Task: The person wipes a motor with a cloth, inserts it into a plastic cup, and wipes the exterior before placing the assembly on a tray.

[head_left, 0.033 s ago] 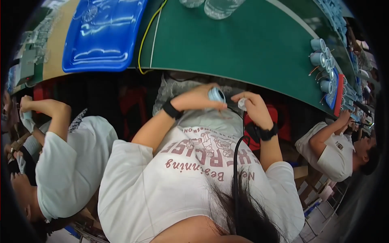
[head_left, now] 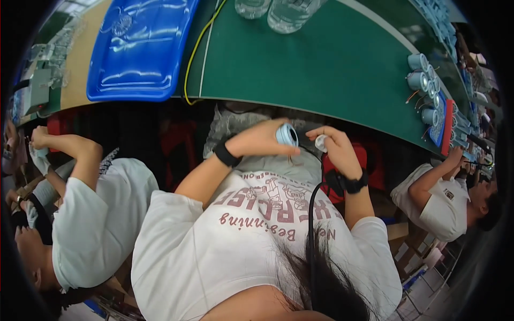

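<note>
My left hand (head_left: pixel 261 138) is wrapped round a light-blue cylindrical housing (head_left: pixel 287 135). Its dark round opening faces right, and thin wires hang below it. Across a small gap, my right hand (head_left: pixel 341 152) pinches a small round whitish disc (head_left: pixel 320 143) between thumb and fingers. Both hands hover over my lap, just short of the table's front edge, and the two parts do not touch.
Beyond my hands lies a green table (head_left: pixel 300 69). A blue tray (head_left: pixel 136 97) and a yellow cable (head_left: pixel 188 80) are at left, clear containers (head_left: pixel 292 16) at the back. Several light-blue housings (head_left: pixel 420 80) stand at right. Co-workers sit on both sides.
The whole view has shifted slightly, with the table and tray a little lower. The housing's opening is turned a bit more to the right. Both hands keep their hold.
</note>
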Tool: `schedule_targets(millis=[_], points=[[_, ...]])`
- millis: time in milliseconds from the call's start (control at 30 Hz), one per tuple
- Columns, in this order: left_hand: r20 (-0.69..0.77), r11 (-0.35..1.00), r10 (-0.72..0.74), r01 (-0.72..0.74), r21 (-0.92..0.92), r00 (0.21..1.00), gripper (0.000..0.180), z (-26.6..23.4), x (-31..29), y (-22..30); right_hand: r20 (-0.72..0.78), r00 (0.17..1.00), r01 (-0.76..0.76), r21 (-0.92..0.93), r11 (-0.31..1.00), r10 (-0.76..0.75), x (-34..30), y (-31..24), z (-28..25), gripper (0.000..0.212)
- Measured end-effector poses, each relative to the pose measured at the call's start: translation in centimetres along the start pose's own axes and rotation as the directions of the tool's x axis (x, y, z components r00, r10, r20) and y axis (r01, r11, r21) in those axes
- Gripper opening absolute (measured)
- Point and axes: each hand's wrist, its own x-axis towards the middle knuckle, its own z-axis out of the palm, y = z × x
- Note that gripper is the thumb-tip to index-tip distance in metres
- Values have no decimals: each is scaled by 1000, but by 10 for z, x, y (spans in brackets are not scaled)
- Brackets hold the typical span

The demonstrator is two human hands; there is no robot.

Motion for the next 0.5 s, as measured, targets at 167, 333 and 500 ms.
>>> schedule_targets(millis=[167, 333, 500], points=[[-101, 977, 97, -76, 200, 990, 46, 0, -21, 97, -96, 957, 267, -86, 960, -274, -15, -77, 7, 32], [-294, 813, 325, -107, 572, 899, 55, -14, -15, 130, -92, 923, 342, -244, 908, -373, -1, -125, -16, 53], [-357, 767, 460, -161, 622, 813, 60, -27, -11, 152, -104, 829, 487, -350, 800, -550, 17, -146, -35, 50]])
